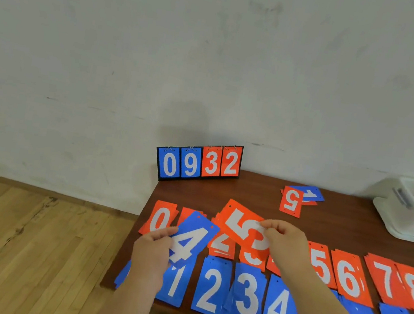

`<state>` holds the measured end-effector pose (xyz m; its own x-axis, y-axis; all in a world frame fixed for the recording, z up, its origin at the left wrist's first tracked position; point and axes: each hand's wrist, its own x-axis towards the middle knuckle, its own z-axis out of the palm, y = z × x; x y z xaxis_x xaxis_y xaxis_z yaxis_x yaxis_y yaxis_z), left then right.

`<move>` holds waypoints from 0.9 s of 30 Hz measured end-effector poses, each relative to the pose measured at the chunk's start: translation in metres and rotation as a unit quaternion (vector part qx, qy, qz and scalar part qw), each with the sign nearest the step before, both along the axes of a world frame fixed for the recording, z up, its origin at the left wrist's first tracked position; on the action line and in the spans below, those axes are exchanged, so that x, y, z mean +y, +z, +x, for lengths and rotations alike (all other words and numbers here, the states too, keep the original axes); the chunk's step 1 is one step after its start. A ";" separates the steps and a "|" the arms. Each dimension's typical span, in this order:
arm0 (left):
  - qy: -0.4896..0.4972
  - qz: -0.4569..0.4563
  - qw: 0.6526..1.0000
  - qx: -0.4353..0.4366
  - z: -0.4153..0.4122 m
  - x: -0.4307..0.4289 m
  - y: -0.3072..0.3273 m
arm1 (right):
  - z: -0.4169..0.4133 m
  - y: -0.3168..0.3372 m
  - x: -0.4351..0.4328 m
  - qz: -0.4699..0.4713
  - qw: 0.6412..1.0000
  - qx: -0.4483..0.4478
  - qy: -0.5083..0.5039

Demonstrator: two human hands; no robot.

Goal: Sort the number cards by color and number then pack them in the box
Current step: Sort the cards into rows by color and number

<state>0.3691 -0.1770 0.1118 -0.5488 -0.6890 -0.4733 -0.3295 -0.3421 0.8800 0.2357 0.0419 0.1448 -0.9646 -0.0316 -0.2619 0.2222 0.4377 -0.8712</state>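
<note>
Holding blue 4 (190,242) and, seemingly, red 5 (240,222).

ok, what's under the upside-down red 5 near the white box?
Under the red 5: a blue 1 card, partly showing, and a red card's edge. That card's number is covered.

Bare left hand (153,246), bare right hand (285,243); forearms (325,306) bare to frame edge.
</note>
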 end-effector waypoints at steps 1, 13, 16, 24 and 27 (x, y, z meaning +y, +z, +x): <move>-0.017 -0.006 1.000 -0.007 -0.002 0.006 -0.005 | 0.000 -0.002 0.007 0.004 1.000 -0.004 -0.009; -0.306 -0.126 0.942 -0.047 -0.047 0.138 -0.090 | 0.018 -0.063 0.153 0.116 0.983 -0.109 -0.092; -0.360 -0.169 0.914 -0.075 -0.057 0.167 -0.113 | 0.019 -0.073 0.190 0.119 0.976 -0.126 -0.134; -0.407 -0.282 0.858 -0.136 -0.092 0.232 -0.153 | -0.008 -0.103 0.265 0.123 0.976 -0.155 -0.093; -0.409 -0.329 0.829 -0.193 -0.102 0.249 -0.161 | -0.031 -0.115 0.283 0.108 0.978 -0.166 -0.063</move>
